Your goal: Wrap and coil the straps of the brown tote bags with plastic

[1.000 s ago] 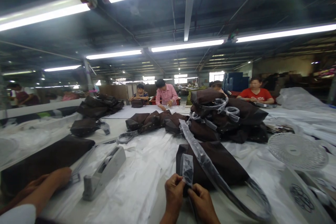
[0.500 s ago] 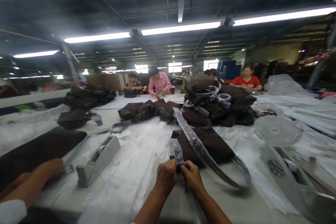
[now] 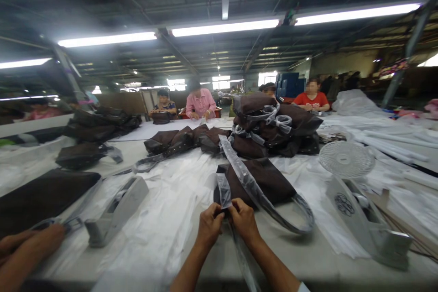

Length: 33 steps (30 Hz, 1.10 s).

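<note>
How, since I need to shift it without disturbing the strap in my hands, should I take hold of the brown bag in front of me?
Probably best to pinch the brown bag by its right-hand edge, coming from the right. It lies flat on the white sheet, so that edge looks free, while the plastic-sleeved strap crosses its left part and your left hand and right hand work at its near left corner.

Item one: my left hand [image 3: 210, 227] and my right hand [image 3: 243, 220], both bare, with the fingers uncovered. Item two: my left forearm [image 3: 186, 271] and my right forearm [image 3: 270, 267], both bare and tapering toward the wrist. Item three: a pale sleeve cuff [image 3: 303, 288] on my right arm, only a sliver at the bottom edge of the head view, its fabric too small to make out.
</note>
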Each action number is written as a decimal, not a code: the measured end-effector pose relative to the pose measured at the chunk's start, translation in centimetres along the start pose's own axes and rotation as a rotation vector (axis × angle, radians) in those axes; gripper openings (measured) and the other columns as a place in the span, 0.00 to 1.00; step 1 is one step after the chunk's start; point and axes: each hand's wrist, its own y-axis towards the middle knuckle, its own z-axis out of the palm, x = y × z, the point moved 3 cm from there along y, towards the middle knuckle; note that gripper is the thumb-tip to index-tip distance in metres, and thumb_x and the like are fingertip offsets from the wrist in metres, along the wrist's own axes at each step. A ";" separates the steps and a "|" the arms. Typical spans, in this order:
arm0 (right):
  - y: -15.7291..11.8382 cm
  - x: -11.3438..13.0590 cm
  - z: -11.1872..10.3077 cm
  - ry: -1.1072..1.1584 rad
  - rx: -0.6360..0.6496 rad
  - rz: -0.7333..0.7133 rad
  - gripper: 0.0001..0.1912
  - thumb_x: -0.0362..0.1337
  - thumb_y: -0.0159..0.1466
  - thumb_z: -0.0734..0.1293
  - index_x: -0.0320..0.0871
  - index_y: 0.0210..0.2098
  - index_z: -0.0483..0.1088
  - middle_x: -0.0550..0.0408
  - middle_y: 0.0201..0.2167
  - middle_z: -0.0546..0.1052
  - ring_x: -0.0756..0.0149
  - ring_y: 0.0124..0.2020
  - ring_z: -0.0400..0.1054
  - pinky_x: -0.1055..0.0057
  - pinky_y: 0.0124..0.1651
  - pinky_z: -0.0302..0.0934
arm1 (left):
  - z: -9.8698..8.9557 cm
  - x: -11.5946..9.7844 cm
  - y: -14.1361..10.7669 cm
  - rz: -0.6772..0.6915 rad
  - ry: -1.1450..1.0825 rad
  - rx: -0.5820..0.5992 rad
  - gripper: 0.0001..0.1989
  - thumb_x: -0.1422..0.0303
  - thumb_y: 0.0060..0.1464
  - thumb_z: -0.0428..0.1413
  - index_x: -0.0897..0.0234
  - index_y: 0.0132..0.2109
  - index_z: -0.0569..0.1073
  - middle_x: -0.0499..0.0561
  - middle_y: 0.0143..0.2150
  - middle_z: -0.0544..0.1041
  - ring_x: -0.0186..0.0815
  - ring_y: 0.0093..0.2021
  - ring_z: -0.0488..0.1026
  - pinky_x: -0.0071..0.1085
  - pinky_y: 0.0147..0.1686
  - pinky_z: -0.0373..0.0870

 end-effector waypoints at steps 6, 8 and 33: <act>0.6 0.9 -0.4 -0.529 -0.128 -0.390 0.14 0.31 0.65 0.53 0.39 0.28 0.66 0.51 0.25 0.71 0.66 0.27 0.68 0.74 0.30 0.54 | 0.5 0.9 0.8 -0.103 -0.321 -0.014 0.13 0.68 0.44 0.56 0.66 0.40 0.70 0.49 0.29 0.76 0.34 0.29 0.73 0.27 0.28 0.69; 0.4 0.9 0.1 -0.593 -0.168 -0.430 0.14 0.31 0.65 0.53 0.40 0.27 0.65 0.52 0.24 0.70 0.67 0.24 0.65 0.74 0.27 0.51 | 0.5 0.9 1.4 -0.170 -0.429 -0.043 0.22 0.67 0.41 0.59 0.68 0.46 0.69 0.52 0.33 0.79 0.38 0.32 0.75 0.30 0.30 0.71; -0.4 5.9 -2.0 -1.113 0.525 -0.455 0.07 0.26 0.60 0.62 0.40 0.32 0.71 0.49 0.30 0.76 0.59 0.34 0.70 0.70 0.31 0.59 | -1.9 2.2 -2.0 -0.128 0.004 -0.313 0.14 0.59 0.51 0.52 0.65 0.37 0.73 0.55 0.35 0.77 0.40 0.36 0.75 0.30 0.31 0.71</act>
